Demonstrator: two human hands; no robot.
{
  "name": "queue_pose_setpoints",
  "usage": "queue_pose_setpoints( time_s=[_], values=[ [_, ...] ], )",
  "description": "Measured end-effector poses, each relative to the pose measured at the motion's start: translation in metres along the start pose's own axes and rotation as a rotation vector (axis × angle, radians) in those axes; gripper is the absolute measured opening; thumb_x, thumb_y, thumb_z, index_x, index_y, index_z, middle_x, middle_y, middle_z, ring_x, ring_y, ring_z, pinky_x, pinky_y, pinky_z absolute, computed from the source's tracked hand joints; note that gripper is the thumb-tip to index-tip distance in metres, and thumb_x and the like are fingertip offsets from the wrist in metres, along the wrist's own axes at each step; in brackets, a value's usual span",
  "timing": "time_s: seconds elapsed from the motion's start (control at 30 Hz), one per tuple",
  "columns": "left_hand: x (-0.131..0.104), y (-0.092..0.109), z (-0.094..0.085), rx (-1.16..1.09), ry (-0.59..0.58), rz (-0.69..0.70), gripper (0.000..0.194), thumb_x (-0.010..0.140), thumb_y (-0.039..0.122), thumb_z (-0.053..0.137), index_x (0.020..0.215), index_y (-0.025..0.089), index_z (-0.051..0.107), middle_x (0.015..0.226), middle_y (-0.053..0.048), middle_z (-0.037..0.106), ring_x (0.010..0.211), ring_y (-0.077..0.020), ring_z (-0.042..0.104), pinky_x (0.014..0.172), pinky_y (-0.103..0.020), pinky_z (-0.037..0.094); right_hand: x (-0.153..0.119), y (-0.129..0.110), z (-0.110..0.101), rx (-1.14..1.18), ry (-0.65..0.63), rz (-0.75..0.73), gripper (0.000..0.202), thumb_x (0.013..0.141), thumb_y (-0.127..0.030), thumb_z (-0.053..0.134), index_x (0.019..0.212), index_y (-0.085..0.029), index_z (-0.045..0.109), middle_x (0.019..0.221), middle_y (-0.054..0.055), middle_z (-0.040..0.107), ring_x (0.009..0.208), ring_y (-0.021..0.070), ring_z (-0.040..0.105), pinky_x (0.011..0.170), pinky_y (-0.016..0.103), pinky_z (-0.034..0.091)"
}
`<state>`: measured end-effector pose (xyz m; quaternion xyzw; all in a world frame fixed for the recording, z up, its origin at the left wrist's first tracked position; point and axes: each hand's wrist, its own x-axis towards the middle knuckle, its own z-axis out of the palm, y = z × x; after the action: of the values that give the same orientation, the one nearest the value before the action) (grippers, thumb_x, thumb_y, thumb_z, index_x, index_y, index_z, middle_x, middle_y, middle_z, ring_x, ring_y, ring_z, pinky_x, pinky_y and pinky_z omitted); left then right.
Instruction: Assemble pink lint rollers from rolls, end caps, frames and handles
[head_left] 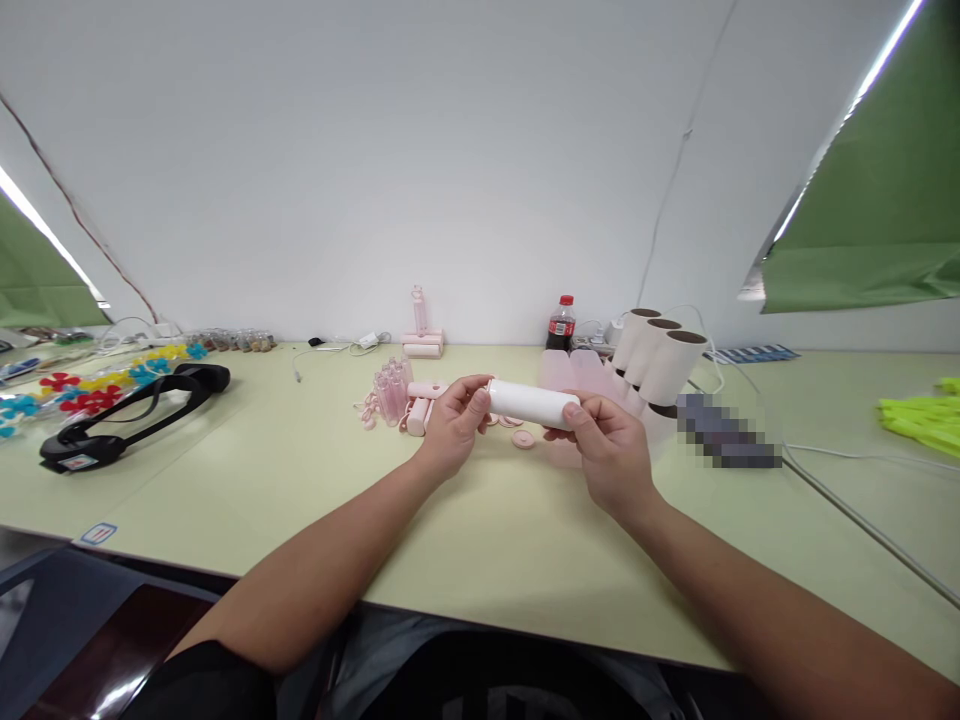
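Note:
A white paper roll is held lengthwise above the table between my two hands. My left hand pinches its left end, where a pale rim shows. Around the right end my right hand is closed, thumb on top. Below and behind the roll, round pink caps lie on the table. Left of my left hand stand several clear pink tubes, and pink roller parts lie beside them, partly hidden by the hand.
White rolls stand at the right beside pink translucent covers. Behind are a cola bottle and an assembled pink roller. A black headset lies at left near colourful flower pieces. Cables cross the right side.

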<state>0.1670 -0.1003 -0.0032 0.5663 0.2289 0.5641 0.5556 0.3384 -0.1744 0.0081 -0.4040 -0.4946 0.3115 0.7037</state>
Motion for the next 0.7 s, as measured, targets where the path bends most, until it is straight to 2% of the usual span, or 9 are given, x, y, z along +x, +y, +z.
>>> queue_pose_setpoints(
  time_s=[0.3,0.4,0.5,0.6,0.7],
  values=[
    [0.000,-0.005,-0.004,0.017,0.015,0.087,0.052,0.074,0.062,0.071,0.105,0.020,0.068,0.081,0.000,0.058,0.060,-0.0082,0.051,0.055,-0.023,0.044,-0.001,0.003,0.003,0.128,-0.041,0.118,0.046,0.072,-0.051,0.079,0.060,-0.017,0.051,0.102,0.007,0.071,0.056,0.0133,0.066,0.061,0.037,0.062],
    [0.001,-0.006,-0.004,0.014,0.038,0.067,0.055,0.071,0.064,0.072,0.104,0.020,0.069,0.081,0.000,0.059,0.059,-0.0085,0.050,0.055,-0.024,0.044,-0.001,0.006,0.002,0.125,-0.066,0.155,0.046,0.073,-0.052,0.078,0.061,-0.017,0.050,0.093,0.007,0.071,0.056,0.0146,0.066,0.058,0.036,0.060],
    [0.002,-0.007,-0.004,0.034,0.050,0.036,0.055,0.075,0.066,0.068,0.105,0.020,0.070,0.079,0.000,0.060,0.059,-0.0088,0.050,0.054,-0.023,0.042,-0.001,0.010,-0.001,0.149,-0.109,0.160,0.041,0.078,-0.053,0.072,0.066,-0.018,0.054,0.084,0.006,0.069,0.059,0.0176,0.067,0.061,0.039,0.060],
    [0.003,-0.007,-0.004,0.101,0.045,0.001,0.052,0.081,0.068,0.059,0.087,0.017,0.071,0.065,0.000,0.057,0.055,-0.0090,0.048,0.051,-0.023,0.038,-0.002,0.012,-0.004,0.196,-0.154,0.110,0.036,0.082,-0.048,0.070,0.068,-0.019,0.054,0.090,0.005,0.068,0.069,0.0195,0.068,0.069,0.043,0.060],
    [0.001,-0.005,-0.001,0.169,0.047,-0.056,0.057,0.081,0.071,0.056,0.064,0.017,0.061,0.052,0.000,0.055,0.048,-0.0093,0.046,0.049,-0.024,0.035,-0.004,0.011,-0.004,0.175,-0.178,0.043,0.030,0.079,-0.044,0.074,0.076,-0.022,0.055,0.104,0.006,0.067,0.089,0.0235,0.068,0.075,0.044,0.059]
  ],
)
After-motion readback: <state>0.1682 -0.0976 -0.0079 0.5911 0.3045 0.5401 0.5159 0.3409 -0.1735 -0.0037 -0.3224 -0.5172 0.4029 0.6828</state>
